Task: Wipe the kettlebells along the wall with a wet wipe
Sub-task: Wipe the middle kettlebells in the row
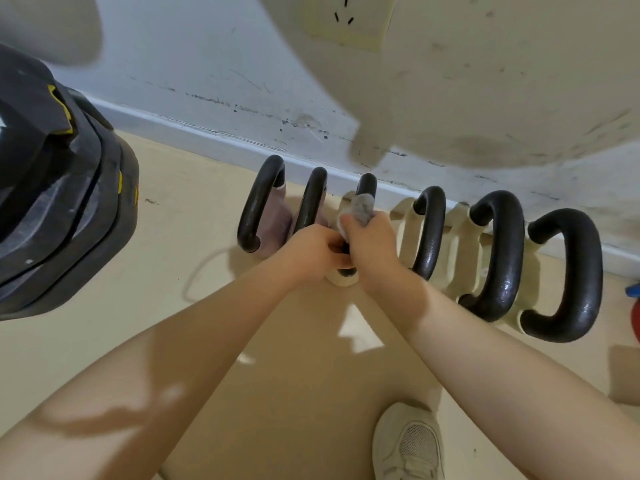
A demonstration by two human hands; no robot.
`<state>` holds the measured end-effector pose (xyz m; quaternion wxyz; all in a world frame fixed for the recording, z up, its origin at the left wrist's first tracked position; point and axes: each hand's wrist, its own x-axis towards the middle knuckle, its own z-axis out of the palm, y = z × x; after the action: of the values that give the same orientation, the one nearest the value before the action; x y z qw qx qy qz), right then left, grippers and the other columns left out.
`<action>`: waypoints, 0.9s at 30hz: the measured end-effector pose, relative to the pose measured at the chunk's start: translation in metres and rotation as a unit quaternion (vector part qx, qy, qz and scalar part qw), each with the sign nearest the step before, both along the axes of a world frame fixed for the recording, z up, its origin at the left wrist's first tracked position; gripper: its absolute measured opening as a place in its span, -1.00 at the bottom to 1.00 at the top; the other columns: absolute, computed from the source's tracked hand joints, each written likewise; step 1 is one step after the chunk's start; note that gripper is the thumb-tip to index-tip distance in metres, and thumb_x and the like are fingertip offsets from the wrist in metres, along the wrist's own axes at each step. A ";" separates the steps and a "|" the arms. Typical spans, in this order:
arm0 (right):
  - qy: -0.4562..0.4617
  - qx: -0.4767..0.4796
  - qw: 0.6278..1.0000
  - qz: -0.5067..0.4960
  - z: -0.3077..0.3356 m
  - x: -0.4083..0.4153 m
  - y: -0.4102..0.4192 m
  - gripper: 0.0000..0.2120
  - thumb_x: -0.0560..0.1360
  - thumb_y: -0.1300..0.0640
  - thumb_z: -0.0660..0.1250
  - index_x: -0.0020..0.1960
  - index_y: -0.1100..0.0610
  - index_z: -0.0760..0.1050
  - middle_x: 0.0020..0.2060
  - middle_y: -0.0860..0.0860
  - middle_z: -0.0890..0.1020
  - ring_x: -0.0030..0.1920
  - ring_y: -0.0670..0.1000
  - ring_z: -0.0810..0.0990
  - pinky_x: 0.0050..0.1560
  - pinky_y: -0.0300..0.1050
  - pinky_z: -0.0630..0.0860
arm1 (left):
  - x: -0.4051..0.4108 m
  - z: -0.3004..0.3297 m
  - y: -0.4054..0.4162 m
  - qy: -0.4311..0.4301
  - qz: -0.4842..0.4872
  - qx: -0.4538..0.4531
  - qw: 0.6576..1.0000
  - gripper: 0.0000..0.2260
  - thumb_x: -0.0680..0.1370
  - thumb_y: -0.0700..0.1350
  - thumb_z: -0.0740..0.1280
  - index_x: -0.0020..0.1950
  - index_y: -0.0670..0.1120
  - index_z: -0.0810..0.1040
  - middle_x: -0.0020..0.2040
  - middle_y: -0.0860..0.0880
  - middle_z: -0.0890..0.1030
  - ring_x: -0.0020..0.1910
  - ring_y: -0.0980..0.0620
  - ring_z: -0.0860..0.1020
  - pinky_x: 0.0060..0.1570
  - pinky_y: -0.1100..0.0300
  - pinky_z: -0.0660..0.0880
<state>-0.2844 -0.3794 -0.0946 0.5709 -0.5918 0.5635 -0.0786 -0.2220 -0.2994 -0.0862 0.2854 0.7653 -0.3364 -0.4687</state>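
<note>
head view: six kettlebells are lined up on the floor against the wall. the third kettlebell from the left is being worked on. the right hand is curled round its handle with the wipe bunched under the fingers, the wipe showing just above the grip and already greyed with dirt. the left hand is closed on the lower end of the same handle, touching the right hand, seemingly steadying it. to the right of the grip, three handles look glossy, possibly damp, so they may be done; this cannot be told for sure. to the left of the grip, two pinkish kettlebells look duller and are judged still to be wiped. roughly half the row seems finished.
</note>
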 end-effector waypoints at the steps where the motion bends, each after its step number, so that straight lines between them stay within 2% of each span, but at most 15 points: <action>1: -0.019 -0.001 1.000 -0.011 -0.002 -0.003 0.005 -0.70 0.52 0.05 0.26 0.17 0.16 0.34 -0.04 0.12 0.57 -0.04 0.12 0.58 -0.06 0.01 0.53 | 0.002 0.001 0.001 0.007 -0.004 0.001 1.000 -0.84 0.48 -0.14 0.37 0.01 -0.18 0.63 -0.11 -0.08 0.66 -0.11 0.02 0.57 -0.12 0.36 0.42; 3: -0.071 0.015 0.994 -0.086 -0.002 -0.008 0.003 -0.79 0.50 0.00 0.30 0.01 0.05 0.31 -0.11 0.08 0.56 -0.08 0.10 0.59 -0.03 0.06 0.57 | 0.004 0.002 0.001 0.016 -0.001 0.008 1.000 -0.85 0.48 -0.15 0.37 0.00 -0.17 0.63 -0.15 -0.05 0.64 -0.12 0.05 0.55 -0.15 0.40 0.39; 5: -0.101 0.005 0.983 -0.151 -0.005 -0.010 -0.001 -0.76 0.48 -0.08 0.31 -0.14 -0.02 0.27 -0.14 0.07 0.55 -0.10 0.11 0.60 -0.05 0.08 0.58 | 0.002 0.002 -0.003 0.015 0.003 0.011 1.000 -0.85 0.48 -0.13 0.38 -0.01 -0.16 0.64 -0.17 -0.03 0.62 -0.09 0.01 0.58 -0.08 0.30 0.43; 8: -0.098 -0.076 0.989 -0.083 -0.013 -0.018 0.017 -0.83 0.55 -0.01 0.21 -0.15 -0.04 0.25 -0.16 0.03 0.52 -0.11 0.08 0.58 -0.05 0.12 0.58 | 0.000 0.001 -0.002 0.025 0.028 0.010 0.999 -0.82 0.45 -0.11 0.40 -0.01 -0.17 0.62 -0.14 -0.09 0.65 -0.14 -0.01 0.58 -0.05 0.16 0.49; 11: -0.130 -0.097 0.985 -0.052 -0.021 -0.032 0.039 -0.88 0.62 0.05 0.09 -0.03 0.09 0.27 -0.23 -0.08 0.45 -0.21 -0.12 0.51 -0.13 -0.03 0.53 | -0.001 0.004 0.001 0.072 0.063 0.025 0.995 -0.78 0.45 -0.10 0.39 0.07 -0.11 0.57 -0.15 0.00 0.63 -0.14 0.06 0.55 -0.14 0.24 0.45; 13: -0.129 -0.120 0.983 -0.052 -0.027 -0.040 0.050 -0.85 0.63 0.08 0.06 -0.02 0.15 0.25 -0.29 -0.12 0.41 -0.32 -0.28 0.45 -0.24 -0.22 0.41 | -0.001 0.006 0.002 0.089 0.071 0.047 0.992 -0.74 0.51 -0.08 0.32 0.17 -0.10 0.54 -0.14 0.04 0.60 -0.11 0.10 0.51 -0.05 0.24 0.41; 15: -0.123 -0.137 0.982 -0.035 -0.034 -0.050 0.058 -0.91 0.62 0.15 0.09 -0.06 0.11 0.23 -0.28 -0.14 0.38 -0.34 -0.34 0.42 -0.30 -0.27 0.33 | 0.002 0.005 0.005 0.147 0.116 0.056 0.981 -0.71 0.56 -0.03 0.22 0.21 -0.11 0.53 -0.19 0.11 0.59 -0.04 0.15 0.50 0.14 0.24 0.37; 17: -0.107 -0.140 0.984 0.014 -0.042 -0.057 0.061 -0.91 0.61 0.19 0.13 -0.01 0.07 0.21 -0.22 -0.16 0.41 -0.27 -0.33 0.45 -0.27 -0.31 0.35 | 0.004 0.002 0.010 0.221 0.173 0.068 0.957 -0.66 0.57 0.11 0.15 0.21 -0.04 0.52 -0.03 0.15 0.64 0.23 0.11 0.46 0.40 0.10 0.23; 18: -0.090 -0.148 0.984 0.044 -0.045 -0.060 0.063 -0.89 0.60 0.20 0.14 0.06 0.11 0.21 -0.18 -0.16 0.43 -0.23 -0.30 0.46 -0.23 -0.28 0.37 | 0.003 0.001 0.013 0.238 0.180 0.069 0.952 -0.65 0.56 0.17 0.12 0.18 0.01 0.52 0.03 0.16 0.63 0.31 0.09 0.41 0.45 0.05 0.16; 20: -0.067 -0.180 0.979 0.075 -0.049 -0.061 0.065 -0.79 0.58 0.25 0.16 0.16 0.24 0.19 -0.14 -0.17 0.42 -0.19 -0.25 0.45 -0.18 -0.25 0.37 | 0.001 -0.001 0.018 0.259 0.186 0.063 0.946 -0.59 0.55 0.23 0.08 0.19 0.02 0.51 0.11 0.14 0.62 0.37 0.10 0.36 0.48 0.04 0.10; 23: -0.063 -0.246 0.962 0.097 -0.050 -0.060 0.063 -0.74 0.55 0.30 0.19 0.19 0.28 0.20 -0.10 -0.13 0.42 -0.16 -0.17 0.46 -0.16 -0.35 0.39 | 0.001 0.001 0.016 0.291 0.186 0.052 0.937 -0.37 0.53 0.31 -0.01 0.43 -0.07 0.32 0.38 0.02 0.45 0.44 0.10 0.28 0.50 0.05 0.04; 24: -0.050 -0.260 0.957 0.119 -0.051 -0.061 0.061 -0.70 0.56 0.28 0.19 0.25 0.25 0.22 -0.05 -0.08 0.45 -0.11 -0.10 0.48 -0.11 -0.29 0.40 | 0.001 0.004 0.015 0.305 0.192 0.044 0.932 -0.34 0.54 0.31 -0.05 0.45 -0.10 0.28 0.41 -0.01 0.42 0.43 0.10 0.29 0.50 0.07 0.05; 27: 0.004 -0.275 0.943 0.187 -0.053 -0.064 0.050 -0.56 0.59 0.17 0.15 0.44 0.02 0.18 0.25 0.01 0.48 0.21 0.00 0.47 0.12 -0.14 0.41 | 0.004 0.014 0.014 0.329 0.213 0.026 0.920 -0.31 0.54 0.31 -0.10 0.46 -0.17 0.23 0.42 -0.12 0.40 0.43 0.04 0.31 0.49 0.07 0.09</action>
<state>-0.3481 -0.3290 -0.1474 0.3883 -0.8208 0.4014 -0.1201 -0.2179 -0.2858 -0.0724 0.4529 0.6290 -0.0399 -0.6306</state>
